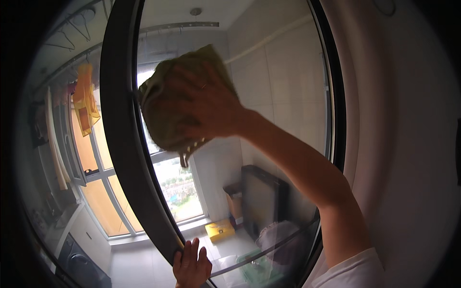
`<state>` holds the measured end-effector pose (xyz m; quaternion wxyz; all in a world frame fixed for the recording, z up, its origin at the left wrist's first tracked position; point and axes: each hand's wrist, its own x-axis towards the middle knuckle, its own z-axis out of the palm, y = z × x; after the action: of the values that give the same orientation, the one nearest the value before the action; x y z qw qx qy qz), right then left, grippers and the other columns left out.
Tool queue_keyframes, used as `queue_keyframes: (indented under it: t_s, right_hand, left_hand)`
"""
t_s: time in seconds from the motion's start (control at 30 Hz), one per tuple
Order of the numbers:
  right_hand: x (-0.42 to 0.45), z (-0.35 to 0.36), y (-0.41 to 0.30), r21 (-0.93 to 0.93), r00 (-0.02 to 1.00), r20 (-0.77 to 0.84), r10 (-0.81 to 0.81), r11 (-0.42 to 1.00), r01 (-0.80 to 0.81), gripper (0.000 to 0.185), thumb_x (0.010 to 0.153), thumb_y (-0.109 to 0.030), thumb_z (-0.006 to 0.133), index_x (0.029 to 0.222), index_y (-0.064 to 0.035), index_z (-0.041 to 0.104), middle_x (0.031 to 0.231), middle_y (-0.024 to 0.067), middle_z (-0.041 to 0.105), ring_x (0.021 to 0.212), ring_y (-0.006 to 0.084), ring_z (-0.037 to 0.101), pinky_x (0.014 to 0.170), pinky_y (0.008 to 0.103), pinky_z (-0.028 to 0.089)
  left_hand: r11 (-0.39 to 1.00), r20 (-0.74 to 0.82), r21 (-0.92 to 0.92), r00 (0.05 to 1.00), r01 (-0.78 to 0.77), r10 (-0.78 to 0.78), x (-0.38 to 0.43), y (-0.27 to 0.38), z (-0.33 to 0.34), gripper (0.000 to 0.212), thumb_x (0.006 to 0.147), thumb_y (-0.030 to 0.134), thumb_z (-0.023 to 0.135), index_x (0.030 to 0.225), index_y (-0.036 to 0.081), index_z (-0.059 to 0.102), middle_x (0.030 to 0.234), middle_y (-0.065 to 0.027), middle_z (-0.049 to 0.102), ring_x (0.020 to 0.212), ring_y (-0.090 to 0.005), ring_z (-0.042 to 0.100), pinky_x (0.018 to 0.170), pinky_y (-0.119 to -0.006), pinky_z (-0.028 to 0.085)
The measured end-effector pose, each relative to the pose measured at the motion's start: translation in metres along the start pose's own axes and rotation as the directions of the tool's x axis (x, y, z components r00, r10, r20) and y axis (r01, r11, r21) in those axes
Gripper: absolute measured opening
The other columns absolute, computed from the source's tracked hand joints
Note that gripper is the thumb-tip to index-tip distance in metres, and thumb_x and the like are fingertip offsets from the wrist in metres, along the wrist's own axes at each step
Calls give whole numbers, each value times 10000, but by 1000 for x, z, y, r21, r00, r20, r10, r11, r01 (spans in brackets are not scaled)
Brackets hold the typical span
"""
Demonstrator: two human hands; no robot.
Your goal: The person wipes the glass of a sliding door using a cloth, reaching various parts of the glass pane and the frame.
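Observation:
My right hand presses an olive-green cloth against the upper part of a glass door panel. Its fingers are spread over the cloth, and a loose strap or loop hangs from the cloth's lower edge. The arm reaches in from the right, with a white sleeve at the bottom. Low in the view, my left hand rests with raised fingers against the dark door frame and the edge of the glass. It holds nothing that I can see.
Behind the glass stand a yellow box, a cardboard box, a large dark flat case and a green bin. At left are a washing machine, hanging yellow fabric and windows. A pale wall borders the right.

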<state>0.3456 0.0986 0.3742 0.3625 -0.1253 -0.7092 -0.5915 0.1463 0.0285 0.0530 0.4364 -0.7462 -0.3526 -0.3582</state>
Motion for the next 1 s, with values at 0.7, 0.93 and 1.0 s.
queue_keyframes:
  t_s: [0.7,0.93,1.0]
  right_hand:
    - [-107,-52,288,-6,272,-301,914,283,-959,410,903,-328,346,1154,-54,518,1176,133,505,1102,239,458,944,341,347]
    - [77,-24,164,-773,994,36,102,633,-37,279,814,-240,539,1040,-82,584,1233,130,452,1175,298,403,942,465,355]
    - [106,-10,134,-575,995,-96,-15,817,-43,292,832,-271,537,1083,-128,581,1300,102,408,1242,271,345,982,425,331]
  left_hand:
    - [965,-36,-264,999,1,-11,-14,17,7,374,768,179,562,1130,94,528,1246,-144,490,1133,-321,473,905,-488,379]
    - [990,54,-141,998,21,-14,-25,18,-15,310,769,207,570,1062,107,557,1182,-105,541,1058,-271,533,843,-428,402]
    - [993,13,-118,1000,5,-4,-26,15,-16,272,782,204,561,1035,105,568,1129,-107,576,1030,-256,553,838,-406,392]
